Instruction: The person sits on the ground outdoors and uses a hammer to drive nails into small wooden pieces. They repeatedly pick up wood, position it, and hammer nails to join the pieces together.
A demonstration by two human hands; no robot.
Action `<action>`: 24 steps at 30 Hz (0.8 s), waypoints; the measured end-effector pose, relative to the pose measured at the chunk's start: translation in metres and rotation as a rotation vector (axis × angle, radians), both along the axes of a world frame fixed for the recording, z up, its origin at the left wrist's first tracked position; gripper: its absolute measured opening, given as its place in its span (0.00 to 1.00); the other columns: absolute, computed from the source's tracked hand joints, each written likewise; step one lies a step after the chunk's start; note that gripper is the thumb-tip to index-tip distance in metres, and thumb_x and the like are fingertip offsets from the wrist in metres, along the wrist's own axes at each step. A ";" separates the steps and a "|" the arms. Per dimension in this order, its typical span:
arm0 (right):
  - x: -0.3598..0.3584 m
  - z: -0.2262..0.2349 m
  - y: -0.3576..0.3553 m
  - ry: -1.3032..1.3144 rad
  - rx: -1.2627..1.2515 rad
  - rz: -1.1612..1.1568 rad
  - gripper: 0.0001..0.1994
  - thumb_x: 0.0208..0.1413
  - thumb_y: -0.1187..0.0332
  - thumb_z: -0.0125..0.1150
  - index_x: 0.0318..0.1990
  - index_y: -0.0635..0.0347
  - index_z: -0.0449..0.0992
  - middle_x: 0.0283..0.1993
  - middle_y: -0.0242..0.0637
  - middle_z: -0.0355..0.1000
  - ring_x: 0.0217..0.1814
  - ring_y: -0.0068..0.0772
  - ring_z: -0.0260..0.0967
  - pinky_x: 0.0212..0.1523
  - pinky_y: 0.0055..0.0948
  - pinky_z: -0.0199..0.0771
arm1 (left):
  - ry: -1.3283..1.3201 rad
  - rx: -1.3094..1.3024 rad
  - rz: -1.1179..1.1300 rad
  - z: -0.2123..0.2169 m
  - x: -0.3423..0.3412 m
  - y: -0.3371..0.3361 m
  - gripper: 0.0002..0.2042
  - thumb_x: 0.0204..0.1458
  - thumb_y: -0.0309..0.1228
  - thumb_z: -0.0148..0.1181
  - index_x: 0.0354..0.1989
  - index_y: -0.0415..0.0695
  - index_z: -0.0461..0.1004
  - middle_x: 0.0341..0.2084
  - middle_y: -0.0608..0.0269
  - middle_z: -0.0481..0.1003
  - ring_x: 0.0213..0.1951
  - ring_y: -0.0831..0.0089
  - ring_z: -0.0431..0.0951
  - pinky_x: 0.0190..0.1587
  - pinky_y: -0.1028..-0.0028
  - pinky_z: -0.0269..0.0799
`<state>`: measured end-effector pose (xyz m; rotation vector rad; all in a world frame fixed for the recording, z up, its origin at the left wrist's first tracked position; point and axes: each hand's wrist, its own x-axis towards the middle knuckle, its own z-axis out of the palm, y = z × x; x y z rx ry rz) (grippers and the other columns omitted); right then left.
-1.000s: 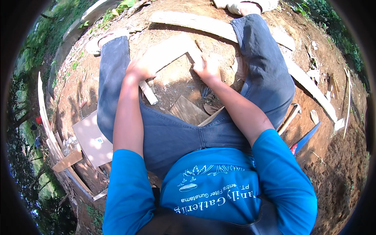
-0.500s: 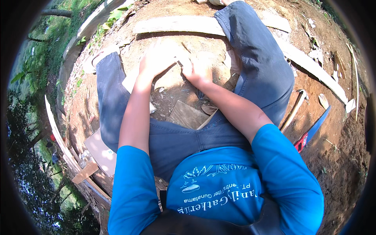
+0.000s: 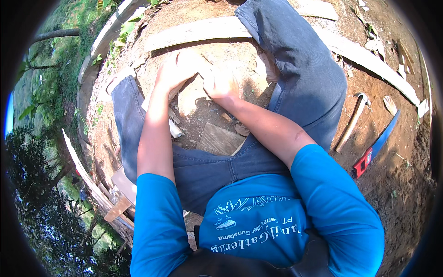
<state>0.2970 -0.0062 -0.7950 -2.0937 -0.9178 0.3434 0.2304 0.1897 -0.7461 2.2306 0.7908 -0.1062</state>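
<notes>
Both my hands reach forward between my bent legs and nearly meet in strong sunlight. My left hand (image 3: pixel 181 69) curves downward, its fingers bent and washed out by glare. Beside it, my right hand (image 3: pixel 222 84) is curled with the knuckles up. Something pale seems to lie under the fingers, but the brightness hides its shape. Nearer to me, a flat square piece of wood (image 3: pixel 220 139) rests on the soil between my thighs. A pale, short stick-like piece (image 3: pixel 175 129) lies close to my left forearm.
To my right on the dirt are a wooden-handled hammer-like tool (image 3: pixel 353 121), a handsaw (image 3: pixel 379 145) with blue blade and red grip, and a pale spoon-shaped wooden piece (image 3: pixel 390 105). Long pale planks (image 3: pixel 198 33) cross beyond my hands. More wood strips (image 3: pixel 92 182) lie at left.
The whole view has shifted slightly, and both hands appear a little farther left. They stay close together in the same curled pose. More of the pale stick-like piece shows by my left forearm.
</notes>
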 end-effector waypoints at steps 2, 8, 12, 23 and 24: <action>-0.002 0.001 0.003 -0.056 0.139 -0.042 0.14 0.53 0.64 0.59 0.44 0.59 0.80 0.43 0.53 0.74 0.48 0.58 0.69 0.52 0.51 0.70 | 0.013 -0.009 -0.017 0.000 -0.005 0.002 0.45 0.32 0.43 0.78 0.63 0.38 0.68 0.58 0.44 0.71 0.62 0.54 0.70 0.65 0.61 0.65; -0.008 0.007 -0.004 0.006 -0.054 -0.013 0.15 0.54 0.61 0.59 0.46 0.58 0.80 0.45 0.53 0.73 0.50 0.57 0.69 0.54 0.50 0.69 | 0.083 -0.022 -0.061 0.035 -0.005 -0.018 0.44 0.34 0.46 0.76 0.64 0.40 0.68 0.57 0.42 0.73 0.60 0.52 0.73 0.64 0.61 0.66; -0.017 0.016 -0.001 -0.099 -0.066 0.057 0.17 0.53 0.61 0.59 0.48 0.56 0.79 0.46 0.51 0.73 0.52 0.56 0.69 0.55 0.50 0.69 | -0.029 0.135 -0.072 0.028 -0.027 -0.024 0.42 0.38 0.50 0.74 0.63 0.42 0.70 0.56 0.40 0.73 0.59 0.51 0.74 0.62 0.59 0.68; -0.008 0.005 0.000 -0.079 -0.153 0.092 0.18 0.55 0.62 0.56 0.53 0.54 0.76 0.51 0.50 0.71 0.55 0.54 0.68 0.58 0.50 0.69 | 0.071 0.145 -0.049 0.028 -0.033 -0.016 0.42 0.37 0.49 0.73 0.62 0.40 0.69 0.57 0.41 0.72 0.60 0.50 0.72 0.63 0.59 0.67; -0.005 0.007 0.000 -0.053 -0.156 0.114 0.18 0.55 0.61 0.57 0.53 0.54 0.76 0.51 0.50 0.71 0.55 0.54 0.68 0.57 0.50 0.69 | 0.042 0.152 -0.045 0.022 -0.037 -0.015 0.43 0.37 0.49 0.73 0.63 0.40 0.68 0.58 0.40 0.71 0.61 0.50 0.72 0.63 0.59 0.67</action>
